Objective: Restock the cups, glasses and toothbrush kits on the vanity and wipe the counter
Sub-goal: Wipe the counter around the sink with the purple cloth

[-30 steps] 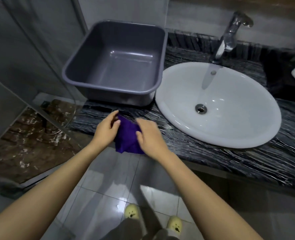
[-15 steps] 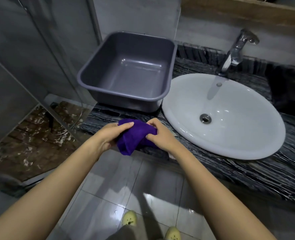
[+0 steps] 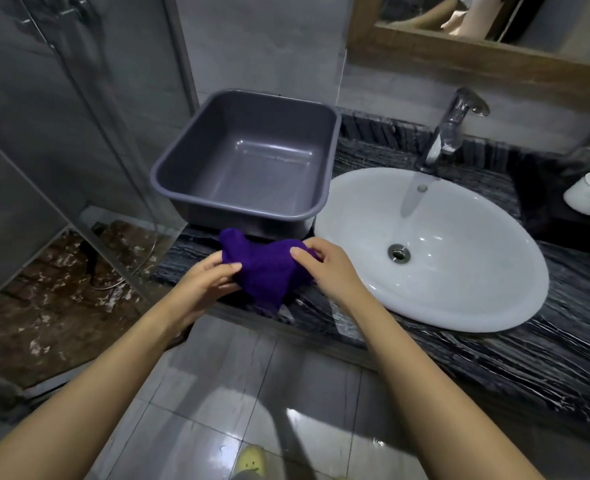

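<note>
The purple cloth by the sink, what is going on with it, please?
A person holds a bunched purple cloth in both hands, the left hand and the right hand pinching it on either side. It is held over the front edge of the dark streaked stone counter, just before an empty grey plastic tub. The white oval basin lies to the right, and a white cup sits at the far right.

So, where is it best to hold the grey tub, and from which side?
Take the grey tub by its rolled rim, probably: it flares outward all round, giving a lip to hook under. Come from the front and grip both side edges; its back stands near the wall, and the white sink crowds its right corner.
</note>
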A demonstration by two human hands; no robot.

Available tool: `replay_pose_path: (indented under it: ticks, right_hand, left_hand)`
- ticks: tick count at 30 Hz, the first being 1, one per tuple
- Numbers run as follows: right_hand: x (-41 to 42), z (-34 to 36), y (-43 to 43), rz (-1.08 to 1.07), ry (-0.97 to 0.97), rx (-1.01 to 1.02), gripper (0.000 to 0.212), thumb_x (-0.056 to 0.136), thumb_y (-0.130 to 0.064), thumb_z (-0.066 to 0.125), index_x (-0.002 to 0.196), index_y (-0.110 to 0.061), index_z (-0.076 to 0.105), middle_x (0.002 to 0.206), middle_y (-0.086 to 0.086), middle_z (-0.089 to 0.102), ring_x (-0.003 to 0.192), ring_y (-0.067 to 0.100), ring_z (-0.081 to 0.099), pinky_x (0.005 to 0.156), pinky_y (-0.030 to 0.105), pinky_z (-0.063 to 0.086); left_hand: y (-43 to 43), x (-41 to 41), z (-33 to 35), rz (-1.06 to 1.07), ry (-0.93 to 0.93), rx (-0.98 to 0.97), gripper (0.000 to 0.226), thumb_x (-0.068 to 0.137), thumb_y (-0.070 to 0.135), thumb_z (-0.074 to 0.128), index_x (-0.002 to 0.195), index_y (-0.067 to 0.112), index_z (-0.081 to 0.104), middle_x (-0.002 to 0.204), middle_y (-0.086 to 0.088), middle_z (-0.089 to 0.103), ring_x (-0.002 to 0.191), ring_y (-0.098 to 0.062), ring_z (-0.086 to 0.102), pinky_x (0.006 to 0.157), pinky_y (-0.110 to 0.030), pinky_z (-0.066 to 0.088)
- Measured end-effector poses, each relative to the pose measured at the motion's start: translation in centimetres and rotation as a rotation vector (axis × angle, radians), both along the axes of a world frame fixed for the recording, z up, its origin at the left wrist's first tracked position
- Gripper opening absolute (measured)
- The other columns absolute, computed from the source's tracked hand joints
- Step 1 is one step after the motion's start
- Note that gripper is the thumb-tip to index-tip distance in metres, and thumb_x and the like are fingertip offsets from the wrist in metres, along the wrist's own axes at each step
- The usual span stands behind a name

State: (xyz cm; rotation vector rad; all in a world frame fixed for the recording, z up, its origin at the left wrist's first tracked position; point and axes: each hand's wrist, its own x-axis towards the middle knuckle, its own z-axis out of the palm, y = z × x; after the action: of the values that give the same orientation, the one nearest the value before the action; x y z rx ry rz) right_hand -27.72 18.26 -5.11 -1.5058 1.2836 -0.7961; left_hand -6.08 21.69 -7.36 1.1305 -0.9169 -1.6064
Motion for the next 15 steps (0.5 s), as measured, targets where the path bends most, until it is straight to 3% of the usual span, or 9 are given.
replay_pose_path:
  ticks: [2, 3, 4, 6, 7, 9, 12, 15]
  right_hand:
    - [0.6, 1.0, -0.2, 0.121, 0.074, -0.131, 0.011, 0.090, -0.028, 0.054, 0.080, -0.031, 0.058, 0.077, -0.017, 0.061, 0.071, -0.007, 0.054, 0.066, 0.006, 0.040]
    - [1.0, 1.3, -0.4, 0.182, 0.098, -0.167, 0.010, 0.092, -0.027, 0.052, 0.085, -0.028, 0.059, 0.082, -0.017, 0.063, 0.075, -0.007, 0.056, 0.068, 0.005, 0.041]
    - [1.3, 1.7, -0.6, 0.235, 0.123, -0.196, 0.010, 0.093, -0.025, 0.051, 0.091, -0.023, 0.061, 0.087, -0.013, 0.065, 0.080, -0.003, 0.057, 0.072, 0.007, 0.042]
    - [1.9, 2.4, -1.0, 0.336, 0.177, -0.251, 0.014, 0.094, -0.023, 0.050, 0.098, -0.015, 0.061, 0.097, -0.005, 0.066, 0.088, 0.007, 0.059, 0.079, 0.017, 0.043]
    - [2.3, 2.8, -1.2, 0.385, 0.197, -0.265, 0.015, 0.094, -0.022, 0.050, 0.100, -0.013, 0.061, 0.099, -0.002, 0.066, 0.090, 0.009, 0.058, 0.080, 0.019, 0.043]
    - [2.8, 3.5, -1.5, 0.455, 0.227, -0.267, 0.015, 0.093, -0.021, 0.052, 0.099, -0.012, 0.062, 0.099, 0.001, 0.066, 0.089, 0.011, 0.059, 0.080, 0.021, 0.044]
    - [2.9, 4.0, -2.1, 0.484, 0.300, -0.245, 0.016, 0.092, -0.022, 0.055, 0.099, -0.011, 0.064, 0.098, 0.003, 0.068, 0.089, 0.013, 0.060, 0.077, 0.018, 0.045]
    - [2.3, 3.9, -2.5, 0.480, 0.377, -0.216, 0.016, 0.090, -0.024, 0.057, 0.096, -0.011, 0.065, 0.092, 0.002, 0.067, 0.085, 0.014, 0.059, 0.074, 0.022, 0.043]
  left_hand:
    - [-0.3, 0.6, 0.2, 0.052, -0.106, 0.041, 0.014, 0.091, 0.015, 0.049, 0.098, 0.016, 0.061, 0.105, -0.012, 0.067, 0.087, -0.017, 0.068, 0.079, -0.026, 0.057]
    - [-0.5, 0.8, 0.4, 0.106, -0.257, 0.020, 0.011, 0.090, 0.015, 0.052, 0.100, 0.015, 0.058, 0.106, -0.015, 0.061, 0.084, -0.016, 0.066, 0.077, -0.020, 0.055]
    - [-0.7, 1.0, 0.8, 0.145, -0.461, -0.064, 0.022, 0.087, 0.010, 0.058, 0.109, 0.013, 0.054, 0.109, -0.014, 0.057, 0.088, -0.015, 0.062, 0.077, -0.012, 0.051]
    - [-1.2, 1.4, 1.5, 0.006, -0.767, -0.329, 0.059, 0.080, 0.001, 0.065, 0.132, 0.011, 0.040, 0.126, -0.004, 0.050, 0.113, -0.009, 0.051, 0.089, -0.001, 0.039]
    - [-1.3, 1.3, 2.0, -0.130, -0.819, -0.421, 0.068, 0.079, -0.001, 0.065, 0.138, 0.014, 0.034, 0.133, 0.002, 0.046, 0.122, -0.003, 0.044, 0.096, -0.001, 0.032]
    - [-1.5, 0.6, 2.9, -0.354, -0.800, -0.454, 0.067, 0.079, -0.006, 0.060, 0.137, 0.018, 0.036, 0.136, 0.007, 0.045, 0.123, 0.005, 0.042, 0.100, -0.003, 0.030]
    - [-2.4, 0.4, 3.8, -0.471, -0.754, -0.357, 0.045, 0.078, -0.006, 0.061, 0.118, 0.011, 0.053, 0.117, -0.004, 0.061, 0.107, -0.009, 0.058, 0.094, -0.017, 0.044]
    - [-3.2, 0.9, 3.8, -0.518, -0.848, -0.335, 0.023, 0.074, 0.009, 0.073, 0.092, 0.010, 0.058, 0.100, -0.005, 0.061, 0.097, -0.017, 0.060, 0.090, -0.030, 0.047]
